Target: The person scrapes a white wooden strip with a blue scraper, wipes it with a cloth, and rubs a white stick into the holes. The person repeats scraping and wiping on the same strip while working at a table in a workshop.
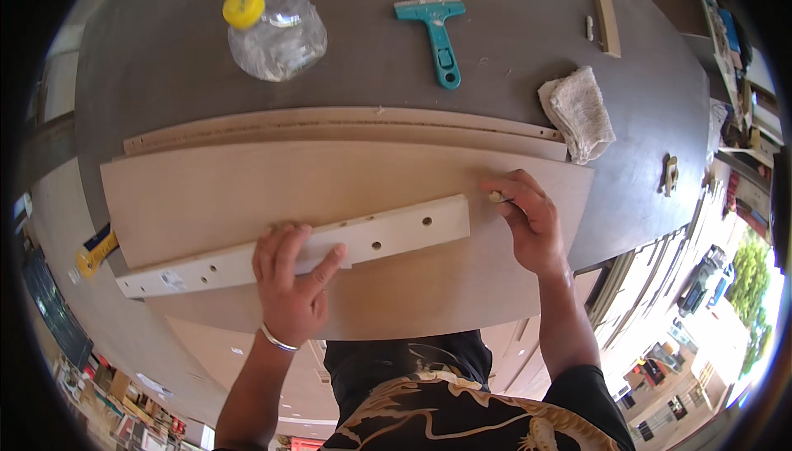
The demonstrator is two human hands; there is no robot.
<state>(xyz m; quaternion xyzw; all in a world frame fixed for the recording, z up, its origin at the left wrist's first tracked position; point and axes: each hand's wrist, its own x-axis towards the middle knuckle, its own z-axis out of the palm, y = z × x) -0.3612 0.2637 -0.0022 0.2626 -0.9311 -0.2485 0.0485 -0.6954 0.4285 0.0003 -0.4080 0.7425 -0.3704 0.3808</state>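
A long white rail (404,226) with several drilled holes lies slantwise across a light-brown panel (330,183). My left hand (293,273) grips the rail near its middle, fingers over the far edge and thumb on its upper face. A whitish label (172,278) sticks to the rail's left part. Just past the rail's right end, my right hand (530,218) pinches a small pale piece (497,197), of which only a rounded end shows between the fingertips; its kind is unclear. That hand hovers over the panel, apart from the rail.
Beyond the panel are a narrow board (346,121), a clear bottle with yellow cap (280,38), a teal scraper (440,34) and a folded cloth (577,113). A wooden strip (605,9) lies far right, a small brass-coloured piece (670,175) nearer, a yellow-and-black tool (97,250) left.
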